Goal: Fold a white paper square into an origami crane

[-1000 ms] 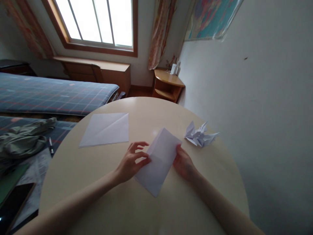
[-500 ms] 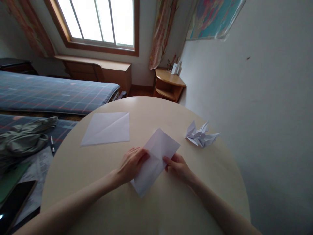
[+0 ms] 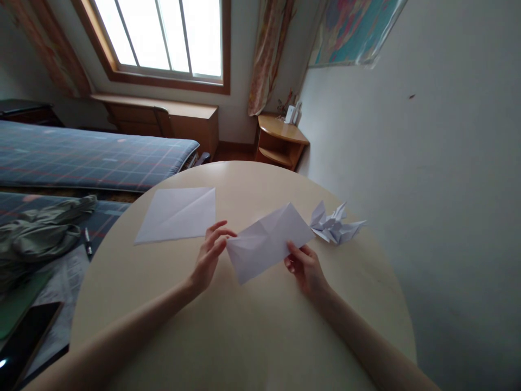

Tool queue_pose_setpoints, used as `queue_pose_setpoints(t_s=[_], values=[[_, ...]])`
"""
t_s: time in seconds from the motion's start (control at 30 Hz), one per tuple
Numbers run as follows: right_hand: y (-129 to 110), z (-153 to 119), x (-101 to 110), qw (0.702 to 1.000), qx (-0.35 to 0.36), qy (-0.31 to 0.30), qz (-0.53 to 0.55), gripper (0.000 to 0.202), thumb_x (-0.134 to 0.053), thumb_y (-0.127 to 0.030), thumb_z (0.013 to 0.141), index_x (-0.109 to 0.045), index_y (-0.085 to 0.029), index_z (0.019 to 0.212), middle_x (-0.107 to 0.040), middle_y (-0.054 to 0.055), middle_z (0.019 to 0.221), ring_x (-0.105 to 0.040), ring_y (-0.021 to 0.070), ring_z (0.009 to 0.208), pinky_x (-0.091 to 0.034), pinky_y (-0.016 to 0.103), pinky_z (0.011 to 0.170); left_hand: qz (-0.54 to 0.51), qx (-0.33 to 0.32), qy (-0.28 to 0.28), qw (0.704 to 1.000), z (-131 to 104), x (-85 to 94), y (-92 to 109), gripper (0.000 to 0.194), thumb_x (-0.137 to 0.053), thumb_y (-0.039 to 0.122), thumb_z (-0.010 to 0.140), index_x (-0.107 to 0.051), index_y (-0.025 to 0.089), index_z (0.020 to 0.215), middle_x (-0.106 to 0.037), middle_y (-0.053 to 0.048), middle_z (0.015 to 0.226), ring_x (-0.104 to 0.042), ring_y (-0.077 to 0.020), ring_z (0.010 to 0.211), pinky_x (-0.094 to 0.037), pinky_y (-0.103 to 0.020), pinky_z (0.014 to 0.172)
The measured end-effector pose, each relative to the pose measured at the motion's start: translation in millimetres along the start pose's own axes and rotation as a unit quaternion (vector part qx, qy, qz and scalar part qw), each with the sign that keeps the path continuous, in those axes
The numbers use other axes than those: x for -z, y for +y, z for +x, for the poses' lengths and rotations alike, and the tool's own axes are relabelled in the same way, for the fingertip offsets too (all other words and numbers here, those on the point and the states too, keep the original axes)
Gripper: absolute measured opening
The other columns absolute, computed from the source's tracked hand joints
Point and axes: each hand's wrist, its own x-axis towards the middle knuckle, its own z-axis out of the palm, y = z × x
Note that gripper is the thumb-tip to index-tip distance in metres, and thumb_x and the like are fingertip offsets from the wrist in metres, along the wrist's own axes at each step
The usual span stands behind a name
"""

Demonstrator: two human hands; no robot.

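A folded white paper with creases is held over the round table. My right hand pinches its lower right edge between thumb and fingers. At the paper's left corner is my left hand, its fingers apart and a fingertip at or very near the corner. Flat on the table at the upper left lies a creased white sheet. Several folded paper pieces with pointed tips sit together right of the held paper.
Beds with plaid mattresses stand left of the table. On the nearer one are a crumpled cloth, a pen and a dark phone. A corner shelf is behind, and a white wall borders the right side.
The held paper has turned clockwise and now lies more sideways, shifted up and right. My left hand has loosened its hold, spreading its fingers and moving to the left. My right hand moved slightly right.
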Motion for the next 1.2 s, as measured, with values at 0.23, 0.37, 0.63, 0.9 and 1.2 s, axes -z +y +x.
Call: queue_pose_setpoints(t_s=[0.23, 0.37, 0.63, 0.9, 1.2], values=[[-2.2, 3.3, -0.1, 0.999, 0.009, 0.000, 0.039, 0.028, -0.078, -0.035, 0.057, -0.059, -0.018, 0.067, -0.054, -0.005, 0.049, -0.047, 0.0068, 0.038, -0.035, 0.018, 0.035, -0.114, 0.056, 0.065, 0.990, -8.9, -14.6, -3.0, 0.054, -0.057, 0.036, 0.078, -0.033, 0.027, 0.126, -0.027, -0.007, 0.141, -0.030, -0.0253, 0.131, -0.034, -0.044, 0.104], [-4.1, 6.6, -5.8, 0.998, 0.020, -0.003, 0.060, 0.025, -0.078, -0.033, 0.058, -0.061, -0.019, 0.068, -0.056, -0.005, 0.051, -0.050, 0.0076, 0.042, -0.038, 0.018, 0.037, -0.131, 0.085, 0.081, 0.984, -9.3, -16.5, -6.7, 0.059, -0.057, 0.031, 0.079, -0.028, 0.027, 0.130, -0.020, -0.009, 0.145, -0.026, -0.0262, 0.133, -0.036, -0.043, 0.103], [5.6, 13.5, -18.7, 0.991, 0.011, 0.042, 0.127, 0.025, -0.083, -0.030, 0.053, -0.065, -0.019, 0.066, -0.066, -0.003, 0.059, -0.063, 0.0101, 0.054, -0.054, 0.018, 0.052, -0.278, 0.192, 0.107, 0.935, -3.3, -34.9, 4.9, 0.072, -0.072, 0.024, 0.064, -0.035, 0.017, 0.125, -0.057, -0.013, 0.114, -0.062, -0.0203, 0.094, -0.049, -0.036, 0.085], [16.9, 0.9, -20.0, 0.996, -0.021, 0.016, 0.080, 0.026, -0.084, -0.032, 0.050, -0.070, -0.014, 0.064, -0.070, 0.005, 0.065, -0.067, 0.0157, 0.061, -0.056, 0.023, 0.059, -0.351, 0.261, 0.122, 0.891, -2.1, -51.9, 5.5, 0.034, -0.082, 0.035, 0.049, -0.069, 0.009, 0.068, -0.071, -0.008, 0.071, -0.065, -0.0185, 0.070, -0.049, -0.032, 0.080], [24.9, -2.9, -13.9, 0.993, 0.086, -0.036, -0.070, 0.026, -0.074, -0.040, 0.064, -0.069, -0.015, 0.061, -0.067, 0.006, 0.063, -0.055, 0.0123, 0.049, -0.040, 0.022, 0.039, -0.203, 0.214, 0.082, 0.952, -4.9, -46.6, 1.8, 0.030, -0.073, 0.043, 0.060, -0.069, 0.013, 0.061, -0.069, -0.006, 0.062, -0.059, -0.0147, 0.058, -0.048, -0.025, 0.060]])
